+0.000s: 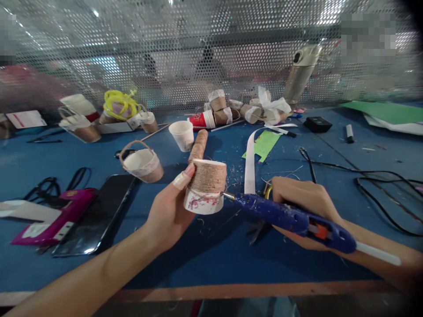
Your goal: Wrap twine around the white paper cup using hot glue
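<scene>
My left hand (172, 211) is closed around a paper cup (204, 202) wrapped partway with brown twine (209, 177). Below the twine, the cup's white wall shows a pink floral print. In my right hand (304, 202) is a blue hot glue gun (274, 213), with a white glue stick (378, 254) jutting from its back end. The gun's metal nozzle meets the cup at the lower edge of the twine, or very close to it. Behind the cup lies a roll of twine (198, 146). Scissors (259, 231) lie partly hidden beneath my right hand and the gun.
Around the cup stand a white paper cup (181, 135) and a small twine-handled basket (143, 165). A phone (99, 215) and magenta packet (54, 220) lie left. White ribbon (250, 163), green paper (266, 144) and a black cable (357, 169) lie right. Perforated metal mesh (205, 53) closes the back.
</scene>
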The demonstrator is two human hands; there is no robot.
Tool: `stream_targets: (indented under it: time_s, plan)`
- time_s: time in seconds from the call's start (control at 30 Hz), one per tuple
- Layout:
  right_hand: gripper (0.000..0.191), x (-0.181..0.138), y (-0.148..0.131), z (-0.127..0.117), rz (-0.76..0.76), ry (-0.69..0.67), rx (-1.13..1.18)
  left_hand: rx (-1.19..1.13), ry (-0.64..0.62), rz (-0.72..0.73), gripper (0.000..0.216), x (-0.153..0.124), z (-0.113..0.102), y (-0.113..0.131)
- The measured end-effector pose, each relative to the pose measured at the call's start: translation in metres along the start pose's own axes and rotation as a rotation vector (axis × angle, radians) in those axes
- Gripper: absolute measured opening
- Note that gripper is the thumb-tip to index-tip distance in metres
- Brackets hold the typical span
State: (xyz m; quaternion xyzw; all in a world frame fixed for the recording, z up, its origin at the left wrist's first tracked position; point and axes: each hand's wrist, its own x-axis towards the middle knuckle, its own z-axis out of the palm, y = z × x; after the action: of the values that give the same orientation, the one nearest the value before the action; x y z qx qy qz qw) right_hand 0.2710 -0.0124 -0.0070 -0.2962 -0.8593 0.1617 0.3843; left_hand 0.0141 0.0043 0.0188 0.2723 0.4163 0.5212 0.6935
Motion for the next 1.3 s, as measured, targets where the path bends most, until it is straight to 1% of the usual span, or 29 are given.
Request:
stream_targets:
  time_s: [0.1,0.27,0.37,0.43,0.53,0.63,0.73,0.8,0.87,0.93,1.03,1.17,1.3]
  plan:
    - [0.033,-0.001,0.000,0.000,0.002,-0.018,0.027,0.007,0.004,-0.007,0.031,0.001,-0.001,-0.002]
    - [0.032,0.001,0.002,0.001,-0.003,0.011,-0.021,-0.051,-0.045,0.037,0.021,0.000,-0.002,-0.002]
    - [0.032,0.004,0.002,0.001,-0.035,0.031,-0.037,-0.053,-0.067,0.032,0.025,0.001,-0.004,-0.001]
    - [0.031,0.005,0.002,0.001,-0.029,0.031,-0.046,-0.046,-0.052,0.025,0.027,0.001,-0.005,-0.001]
    - [0.029,0.004,0.000,0.000,0.052,0.053,-0.024,-0.050,-0.052,0.037,0.025,0.002,-0.004,0.000]
    - [0.025,0.003,-0.003,-0.001,0.136,0.138,0.047,-0.062,-0.083,0.044,0.025,0.000,-0.002,0.000]
    - [0.019,0.006,-0.007,0.002,0.225,0.258,0.131,-0.032,-0.077,-0.028,0.033,-0.002,-0.002,-0.001]
    - [0.016,0.009,-0.009,0.006,0.277,0.286,0.227,-0.019,-0.093,-0.082,0.037,-0.004,-0.002,-0.002]
    - [0.025,0.011,-0.008,0.011,0.280,0.276,0.294,-0.021,-0.139,-0.121,0.038,-0.004,-0.003,-0.005]
    - [0.032,0.011,-0.006,0.016,0.259,0.267,0.288,-0.035,-0.193,-0.139,0.038,-0.004,-0.002,-0.008]
    - [0.030,0.012,-0.002,0.020,0.200,0.253,0.243,-0.080,-0.254,-0.128,0.032,-0.004,0.000,-0.013]
    - [0.029,0.011,0.003,0.021,0.127,0.158,0.236,-0.071,-0.308,-0.123,0.028,-0.003,0.003,-0.017]
    - [0.026,0.010,0.008,0.022,0.129,0.147,0.278,-0.034,-0.287,-0.126,0.029,-0.004,0.003,-0.019]
